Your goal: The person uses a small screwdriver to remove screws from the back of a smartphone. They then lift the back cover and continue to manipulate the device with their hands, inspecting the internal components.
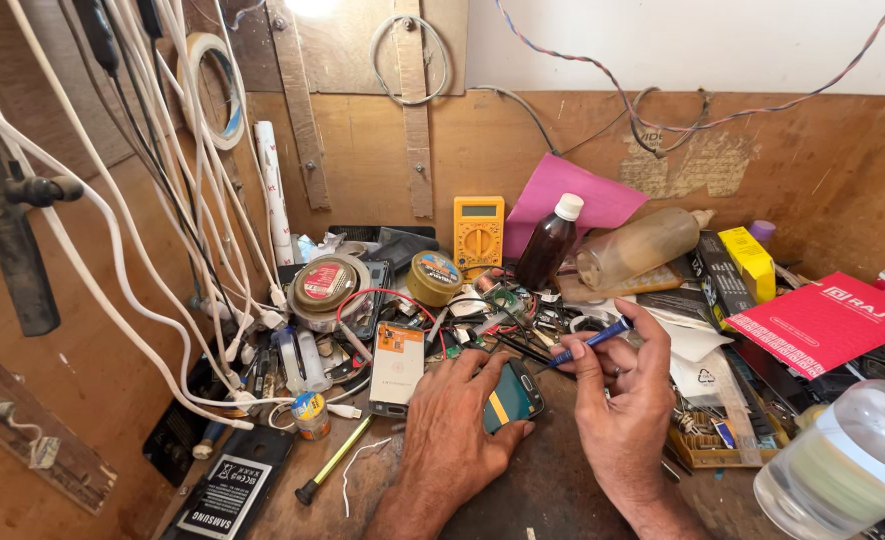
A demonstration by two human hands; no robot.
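My left hand rests flat on a small dark phone with a teal and yellow face, holding it down on the wooden bench. My right hand grips a blue-handled screwdriver, its dark tip pointing left toward the phone's upper edge. Just left of my left hand lies an opened phone with an orange and white battery. Behind the phone sits a tangle of small circuit boards and red and black wires.
A yellow multimeter, a brown bottle with a white cap, round tins, a clear bottle lying flat, a red booklet and a clear plastic bottle crowd the bench. White cables hang at left. A black battery lies front left.
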